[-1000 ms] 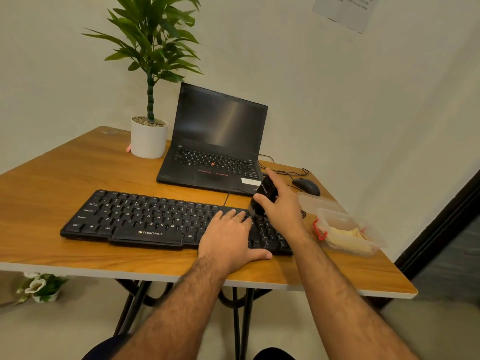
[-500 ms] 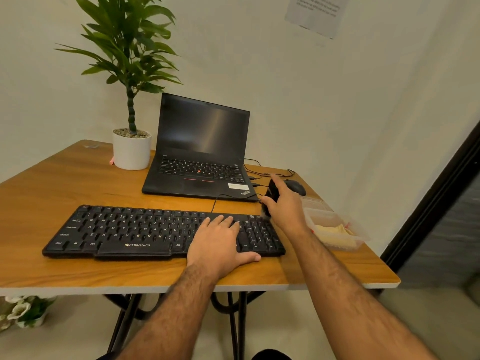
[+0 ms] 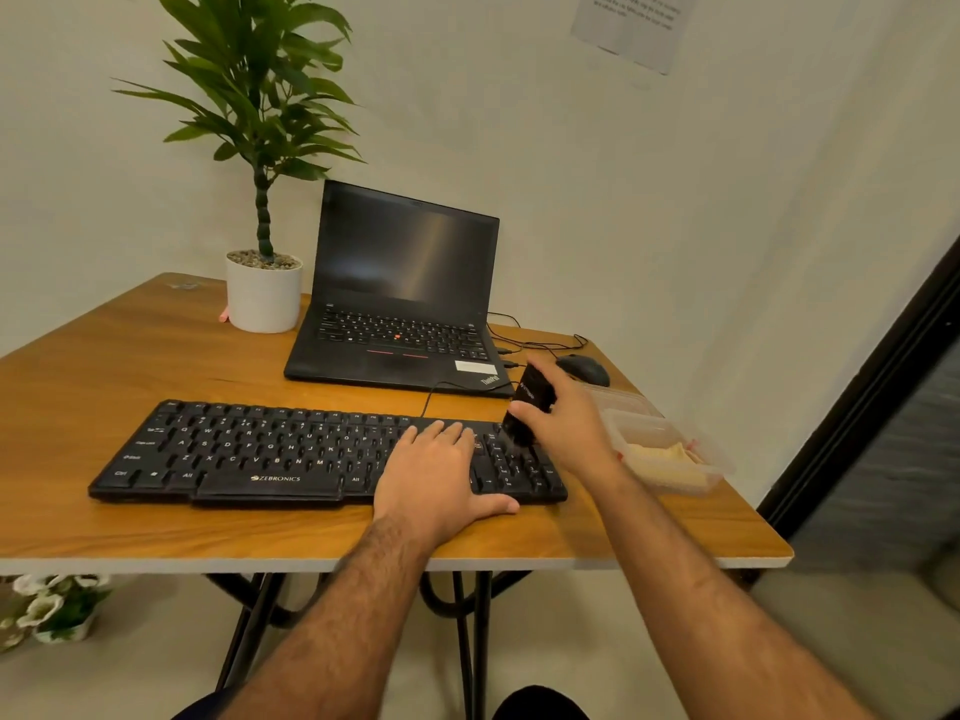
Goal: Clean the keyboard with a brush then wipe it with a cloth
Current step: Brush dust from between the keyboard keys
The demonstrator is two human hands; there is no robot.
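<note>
Since half a second ago the right hand has swung the black brush back from just beyond the far right corner of the keyboard onto the number-pad keys, while the left hand has kept its place. Across the near half of the wooden table the keyboard lies lengthwise, its cable running back toward the open laptop, which sits beside a potted plant and a mouse; it is set close to the table's front edge, presumably so both arms reach it easily. Lying flat with fingers straight over the right-hand keys and thumb spread on the table, the left hand holds nothing and seems to pin the board against the brush strokes. Curled round the brush body, the right hand tilts it so the dark bristle end meets the keys. Just beside that wrist, a clear plastic box holds something pale yellow, probably the cloth, within reach for the wiping step not yet begun.
</note>
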